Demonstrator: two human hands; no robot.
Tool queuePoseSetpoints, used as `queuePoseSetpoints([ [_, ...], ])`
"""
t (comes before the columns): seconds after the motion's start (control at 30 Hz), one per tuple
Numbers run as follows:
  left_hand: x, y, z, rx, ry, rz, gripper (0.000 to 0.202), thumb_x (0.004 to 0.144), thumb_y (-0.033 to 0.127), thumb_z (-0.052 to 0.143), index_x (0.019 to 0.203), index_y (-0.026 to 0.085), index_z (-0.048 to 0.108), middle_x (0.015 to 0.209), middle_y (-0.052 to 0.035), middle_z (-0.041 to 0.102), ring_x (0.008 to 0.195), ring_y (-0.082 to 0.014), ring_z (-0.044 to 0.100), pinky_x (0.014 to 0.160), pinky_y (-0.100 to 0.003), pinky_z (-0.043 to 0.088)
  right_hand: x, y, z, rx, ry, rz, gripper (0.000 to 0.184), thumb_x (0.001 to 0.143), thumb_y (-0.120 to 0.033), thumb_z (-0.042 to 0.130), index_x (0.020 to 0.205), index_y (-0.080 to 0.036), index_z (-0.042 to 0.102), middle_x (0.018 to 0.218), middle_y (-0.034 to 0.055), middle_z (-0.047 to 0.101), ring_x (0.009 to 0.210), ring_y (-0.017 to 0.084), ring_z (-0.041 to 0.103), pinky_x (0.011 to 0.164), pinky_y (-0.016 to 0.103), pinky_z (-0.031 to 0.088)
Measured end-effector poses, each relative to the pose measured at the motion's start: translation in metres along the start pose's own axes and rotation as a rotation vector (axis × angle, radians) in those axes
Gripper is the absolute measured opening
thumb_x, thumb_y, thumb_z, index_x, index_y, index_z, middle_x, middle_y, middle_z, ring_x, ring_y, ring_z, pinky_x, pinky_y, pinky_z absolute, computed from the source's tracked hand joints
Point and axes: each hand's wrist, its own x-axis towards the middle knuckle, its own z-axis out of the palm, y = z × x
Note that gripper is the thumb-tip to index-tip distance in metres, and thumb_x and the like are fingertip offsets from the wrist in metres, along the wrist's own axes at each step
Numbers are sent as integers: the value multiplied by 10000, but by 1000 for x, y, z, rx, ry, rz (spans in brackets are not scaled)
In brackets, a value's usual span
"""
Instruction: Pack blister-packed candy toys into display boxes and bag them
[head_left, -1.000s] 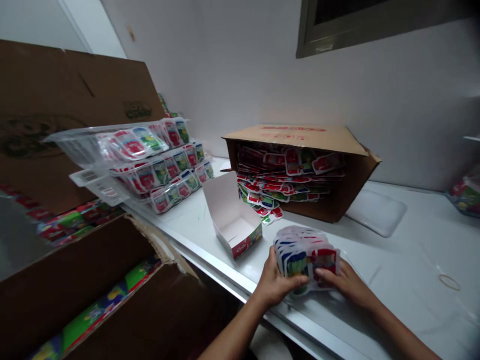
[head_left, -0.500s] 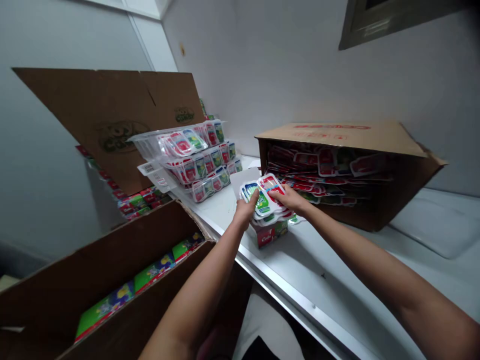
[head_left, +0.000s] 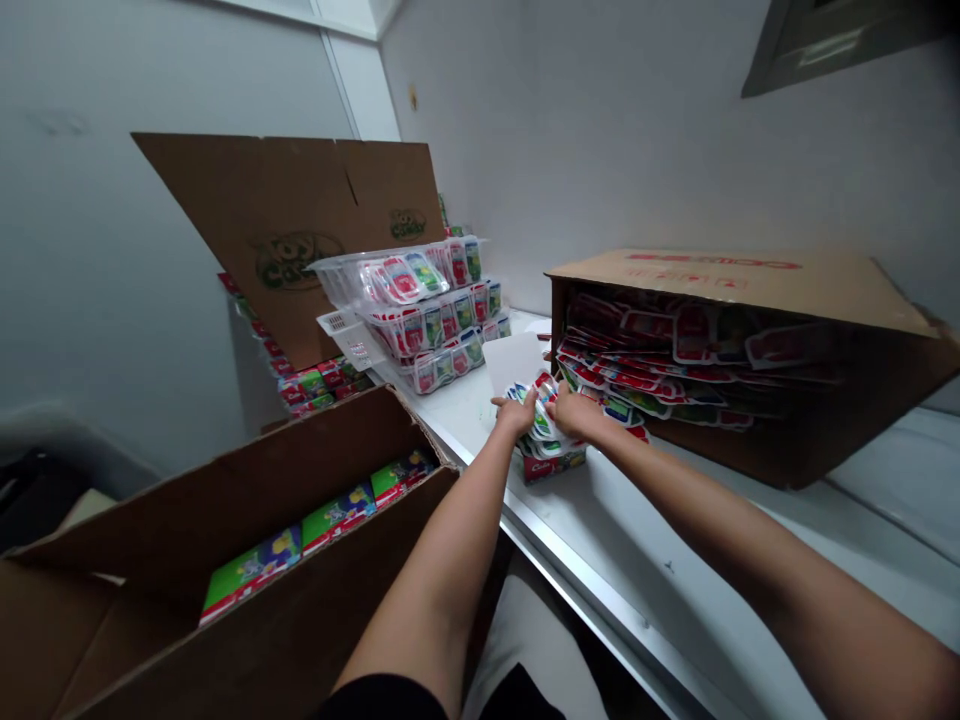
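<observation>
A small stack of red-and-green candy packets (head_left: pixel 543 424) sits partly inside a small red-and-green display box (head_left: pixel 553 466) on the white table. At the stack's left edge is my left hand (head_left: pixel 516 412), its thumb on the packets and one finger sticking out to the side. My right hand (head_left: pixel 576 412) grips the right edge of the same packets with bent fingers. The box's raised white lid (head_left: pixel 514 360) stands behind the hands. Some fingertips are hidden by the packets.
A large carton (head_left: pixel 750 272) lying on its side, full of loose packets, is at the right. Stacked clear plastic trays (head_left: pixel 409 330) of packets stand at the back left. An open carton (head_left: pixel 315 560) with several green boxes is at the lower left, below the table edge.
Both hands have lowered the packets into the small box, and the packets now tilt more steeply. The view has turned slightly left.
</observation>
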Motion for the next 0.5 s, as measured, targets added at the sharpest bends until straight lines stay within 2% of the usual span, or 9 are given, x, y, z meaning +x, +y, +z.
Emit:
queuePoseSetpoints([
  [0.07, -3, 1, 2, 123, 66, -14, 426, 912, 360, 578, 1289, 175, 508, 1343, -114, 521, 1197, -281, 532, 1016, -537, 414, -2, -7, 6, -73, 15, -8, 602, 965, -409, 410, 1441, -81, 242, 1211, 294, 586, 1160, 350, 580, 915, 479, 422],
  [0.17, -11, 0, 5, 248, 153, 36, 500, 877, 302, 621, 1306, 89, 476, 1288, -216, 550, 1232, -346, 506, 1038, -538, 366, -4, -10, 9, -147, 36, -25, 644, 978, -412, 365, 1488, -88, 142, 1213, 302, 575, 1146, 349, 589, 900, 484, 428],
  [0.23, -16, -2, 4, 285, 199, 105, 478, 852, 268, 633, 1260, 55, 503, 1268, -266, 550, 1277, -385, 459, 1051, -520, 337, -3, -10, 9, -179, 43, -37, 650, 984, -415, 337, 1501, -96, 106, 1208, 297, 576, 1130, 344, 598, 886, 473, 438],
  [0.3, -18, -6, -1, 287, 238, 177, 419, 847, 268, 620, 1220, 96, 536, 1322, -239, 519, 1334, -373, 392, 1075, -481, 313, -2, -10, 9, -201, 45, -48, 652, 987, -419, 319, 1503, -90, 95, 1211, 297, 570, 1133, 341, 594, 877, 461, 446],
  [0.4, -13, -16, -9, 238, 301, 213, 462, 863, 277, 593, 1289, 133, 487, 1429, -200, 417, 1383, -340, 313, 1095, -448, 298, -1, -12, 9, -227, 28, -52, 662, 991, -411, 298, 1497, -46, 76, 1218, 316, 548, 1130, 345, 592, 862, 454, 453],
  [0.5, -6, -30, -12, 139, 309, 159, 449, 891, 306, 586, 1287, 119, 490, 1358, -185, 484, 1257, -317, 468, 1010, -465, 411, -2, -13, 8, -250, -24, -85, 652, 999, -390, 257, 1494, -23, 44, 1261, 342, 503, 1149, 351, 579, 877, 460, 442],
])
